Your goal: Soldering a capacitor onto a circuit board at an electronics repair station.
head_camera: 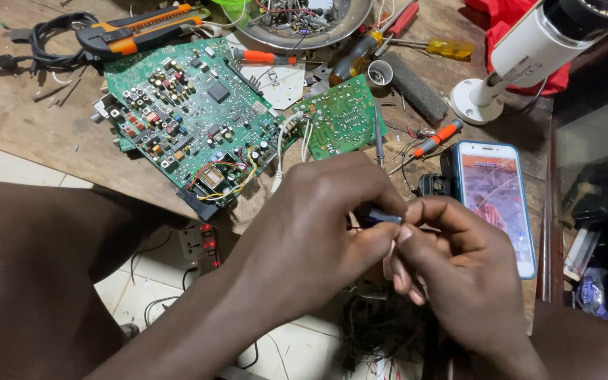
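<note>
A worn wooden workbench [29, 119] stands over a pale tiled floor, and it is crowded with electronics. Both hands meet just off its near edge. The left hand [311, 232] has its thumb and fingers pinched together on a small dark blue cylindrical part [380, 215], and the right hand [452, 267] closes its fingertips on the same part from the other side, so the two hands touch around it. What kind of part it is I cannot tell; most of it is hidden by the fingers.

Beyond the hands lies a large green circuit board [188, 116] packed with components, and just beside it a smaller green circuit board [339, 116], joined by white wires. To the right of the hands a white-framed smartphone [495, 200] lies face up, screen lit. An orange-handled screwdriver [427, 146] rests between the phone and the smaller board. At the far edge sit a round metal bowl [350, 21] of loose parts and a white security camera [529, 49] on its stand.
</note>
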